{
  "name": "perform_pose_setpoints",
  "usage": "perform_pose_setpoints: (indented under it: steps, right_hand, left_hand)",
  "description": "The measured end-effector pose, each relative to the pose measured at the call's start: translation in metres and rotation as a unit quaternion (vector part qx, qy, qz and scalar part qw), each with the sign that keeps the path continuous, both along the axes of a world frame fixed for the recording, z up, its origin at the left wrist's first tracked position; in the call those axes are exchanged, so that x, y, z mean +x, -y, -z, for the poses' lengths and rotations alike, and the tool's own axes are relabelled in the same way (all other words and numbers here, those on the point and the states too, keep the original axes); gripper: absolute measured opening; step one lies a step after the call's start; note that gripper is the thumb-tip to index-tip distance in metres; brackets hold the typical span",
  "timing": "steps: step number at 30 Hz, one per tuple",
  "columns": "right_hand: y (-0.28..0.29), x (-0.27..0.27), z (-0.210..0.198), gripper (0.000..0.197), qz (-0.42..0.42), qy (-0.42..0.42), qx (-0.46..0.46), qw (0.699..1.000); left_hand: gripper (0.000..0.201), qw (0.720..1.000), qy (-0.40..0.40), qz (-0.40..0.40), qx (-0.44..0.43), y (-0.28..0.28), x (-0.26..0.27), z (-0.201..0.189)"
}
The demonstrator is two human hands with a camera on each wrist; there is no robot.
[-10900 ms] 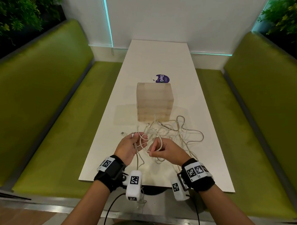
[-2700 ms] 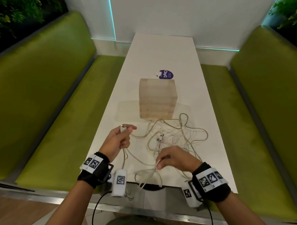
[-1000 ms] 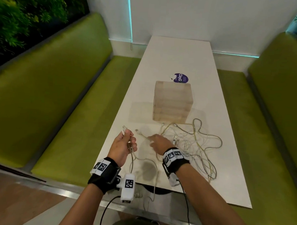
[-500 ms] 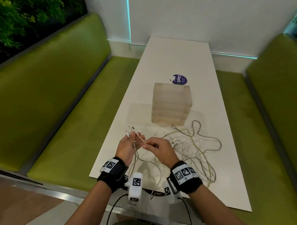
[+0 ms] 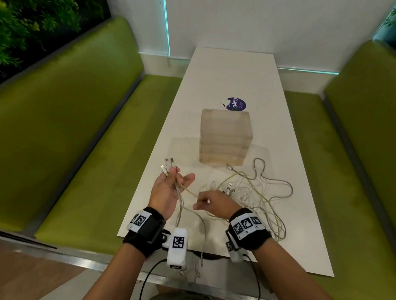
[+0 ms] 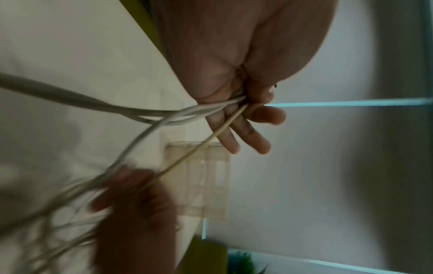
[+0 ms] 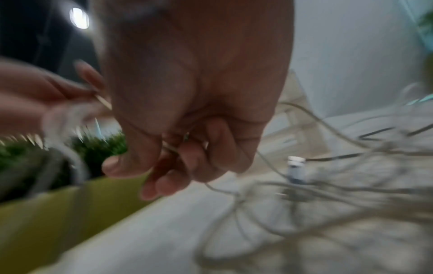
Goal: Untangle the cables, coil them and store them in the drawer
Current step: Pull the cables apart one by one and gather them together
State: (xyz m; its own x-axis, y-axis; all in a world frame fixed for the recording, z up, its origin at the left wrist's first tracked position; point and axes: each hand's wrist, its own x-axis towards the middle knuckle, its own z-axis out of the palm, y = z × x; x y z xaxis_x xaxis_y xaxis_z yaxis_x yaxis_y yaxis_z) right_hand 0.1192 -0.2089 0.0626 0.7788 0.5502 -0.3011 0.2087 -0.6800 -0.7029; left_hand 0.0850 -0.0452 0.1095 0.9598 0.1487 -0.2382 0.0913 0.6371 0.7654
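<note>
From the head view, my left hand (image 5: 168,189) is raised beside the table (image 5: 229,78), thumb pinching several cable ends whose plugs (image 5: 168,165) stick up past my fingertips, the other fingers half spread. My right hand (image 5: 213,203) is curled round a yellowish strand close to the cables (image 5: 254,193), which lie in a loose tangle in front of the drawer box (image 5: 224,137). In the left wrist view, white strands and one thin yellow strand (image 6: 199,148) run out from under my thumb. In the right wrist view, blurred, my fingers (image 7: 182,166) are curled on a thin cable. These are light, limp and slick, I judge; best held just behind the plugs and drawn out gently so loops do not tighten.
</note>
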Motion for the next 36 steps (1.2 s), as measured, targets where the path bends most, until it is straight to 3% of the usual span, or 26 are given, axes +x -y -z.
perform_pose_setpoints:
  steps: [4,9,12,16,22,27,33,36]
  right_hand:
    - [0.029,0.020,0.017,0.022,0.060,0.027,0.013,0.998]
    - [0.056,0.040,-0.001,0.029,0.132,0.030,0.095,0.986]
    - [0.062,0.040,-0.015,0.031,0.105,0.002,0.148,0.983]
    - [0.047,0.027,-0.035,0.036,0.078,-0.010,0.189,0.979]
    - [0.028,0.008,-0.046,0.025,-0.015,0.031,0.139,0.990]
    - [0.026,0.007,-0.038,0.023,-0.048,0.049,0.048,0.996]
    - [0.065,0.030,-0.010,0.023,0.132,0.045,0.038,0.989]
    - [0.081,0.036,-0.007,0.022,0.183,0.016,0.073,0.980]
  left_hand:
    - [0.022,0.998,0.029,-0.046,-0.025,-0.021,-0.001,-0.017]
    - [0.025,0.994,0.046,-0.091,-0.033,-0.046,-0.002,-0.022]
    - [0.024,0.996,0.025,-0.089,0.016,-0.043,0.002,-0.015]
    - [0.027,0.991,-0.022,-0.003,0.128,-0.004,0.004,0.001]
    - [0.045,0.966,-0.037,0.105,0.231,0.040,0.003,0.004]
    - [0.021,0.973,-0.070,0.060,0.209,0.042,0.006,-0.002]
    - [0.024,0.993,-0.013,-0.041,0.110,0.006,0.011,-0.023]
    - [0.027,0.994,0.011,-0.065,0.089,-0.013,0.011,-0.026]
